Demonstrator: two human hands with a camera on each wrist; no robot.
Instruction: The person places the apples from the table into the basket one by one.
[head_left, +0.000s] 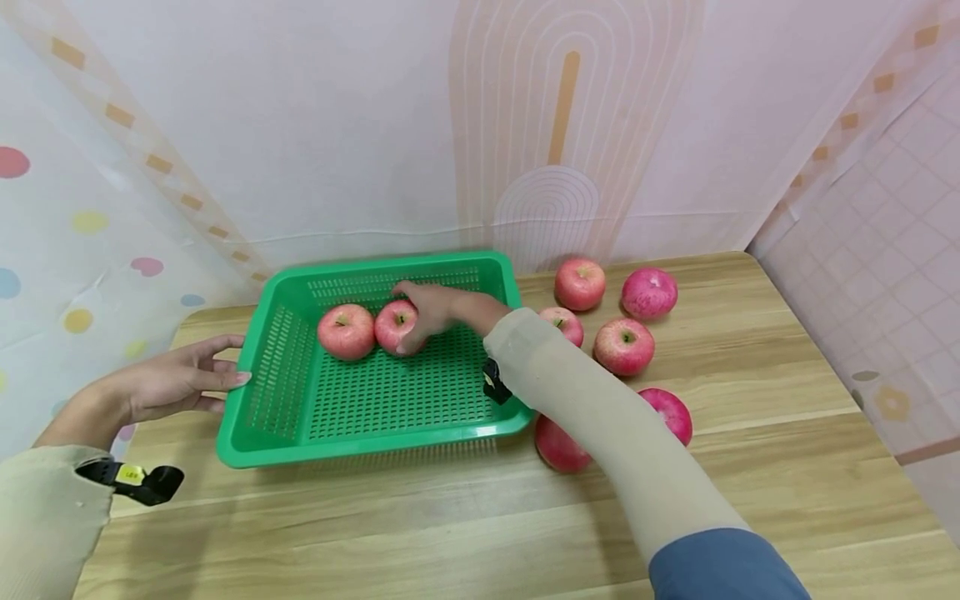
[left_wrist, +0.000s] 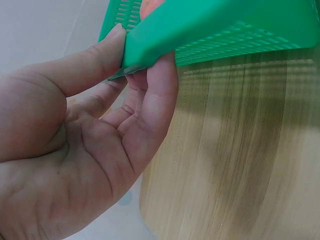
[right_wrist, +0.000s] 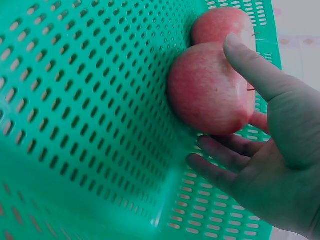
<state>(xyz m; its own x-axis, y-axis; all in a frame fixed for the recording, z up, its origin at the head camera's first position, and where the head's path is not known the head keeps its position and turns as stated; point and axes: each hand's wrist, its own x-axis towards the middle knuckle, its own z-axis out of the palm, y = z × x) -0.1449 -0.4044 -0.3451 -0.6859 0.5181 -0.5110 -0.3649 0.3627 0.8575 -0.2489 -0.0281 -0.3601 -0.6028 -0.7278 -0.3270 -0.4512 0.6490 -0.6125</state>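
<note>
A green plastic basket (head_left: 375, 447) with slotted sides stands on the table. At its left end my left hand (head_left: 168, 383) grips the rim, thumb on top and fingers beneath, as the left wrist view (left_wrist: 100, 135) shows. Inside the basket, two red apples sit side by side towards the back. Around the right one, an apple (right_wrist: 210, 90) with its stem visible, my right hand (head_left: 435, 312) has its thumb on one side and its fingers on the other. The left apple (head_left: 346, 332) touches or nearly touches it.
Several more apples lie on the wooden table (head_left: 375, 533) right of the basket, among them a pink-red one (head_left: 649, 293) at the back and one (head_left: 562, 444) near the basket's front corner. My right forearm crosses over part of this group. A patterned wall covering (head_left: 337, 125) rises behind the table.
</note>
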